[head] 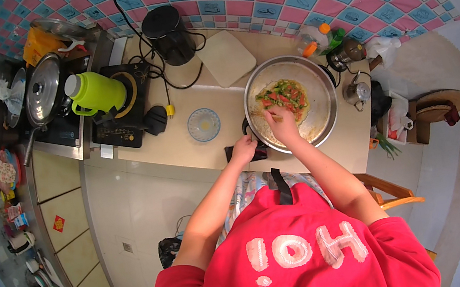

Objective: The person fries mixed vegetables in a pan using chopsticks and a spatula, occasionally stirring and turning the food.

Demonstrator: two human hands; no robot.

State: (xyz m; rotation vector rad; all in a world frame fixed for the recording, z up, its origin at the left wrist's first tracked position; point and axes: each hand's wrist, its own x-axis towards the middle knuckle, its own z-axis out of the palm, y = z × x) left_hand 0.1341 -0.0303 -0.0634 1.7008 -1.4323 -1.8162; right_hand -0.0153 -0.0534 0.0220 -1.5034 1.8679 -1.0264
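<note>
A wide round metal pan (331,112) stands on the counter before me. Inside lies a flat round pancake (284,96) topped with chopped green and red vegetables. My right hand (285,127) reaches over the pan's near rim, closed around wooden chopsticks (277,118) whose far ends point left over the food. At the pan's left side, my left hand (244,150) has its fingers at the black side handle (246,126), apparently gripping it. A dark phone-like slab (260,153) lies under the left hand, partly covered by it.
Left of the pan sits a small glass bowl (204,125). Behind it are a pale square board (226,58) and a black kettle (167,34) with loose cords. A green thermos (98,92) stands on an induction cooker (117,133). Bottles (317,38) and a small metal pot (356,92) are at right.
</note>
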